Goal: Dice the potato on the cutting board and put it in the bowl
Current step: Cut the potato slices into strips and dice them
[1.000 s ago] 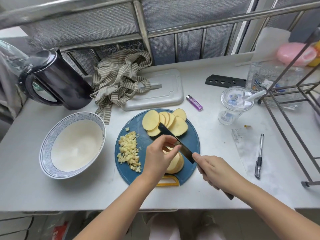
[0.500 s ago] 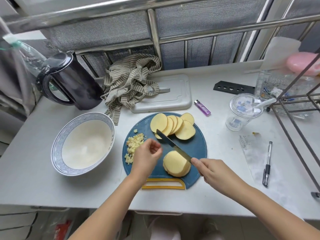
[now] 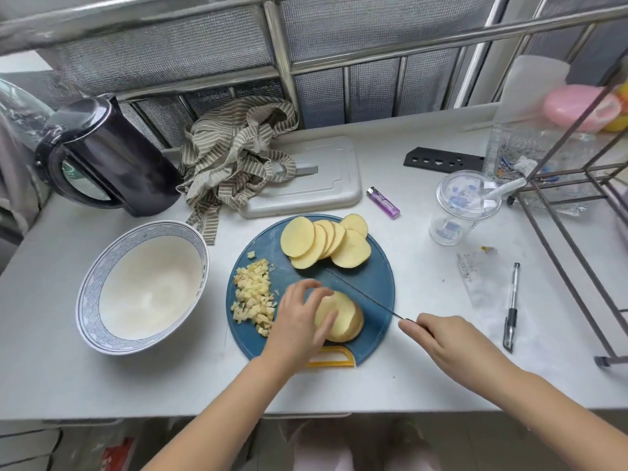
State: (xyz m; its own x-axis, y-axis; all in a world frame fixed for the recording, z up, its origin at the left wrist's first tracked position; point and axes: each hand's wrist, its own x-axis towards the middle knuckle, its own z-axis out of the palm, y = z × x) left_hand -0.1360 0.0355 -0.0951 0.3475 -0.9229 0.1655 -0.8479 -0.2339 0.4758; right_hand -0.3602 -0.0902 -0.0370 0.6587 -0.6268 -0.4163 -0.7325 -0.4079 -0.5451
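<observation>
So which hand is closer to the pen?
Right. The right hand, gripping the knife, is just left of the pen; the left hand is farther off, holding the stacked potato slices.

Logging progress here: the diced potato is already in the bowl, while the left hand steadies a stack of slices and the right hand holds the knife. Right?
Not quite: the head view shows the diced potato piled on the cutting board, beside the bowl, which holds none. The rest stands.
</observation>
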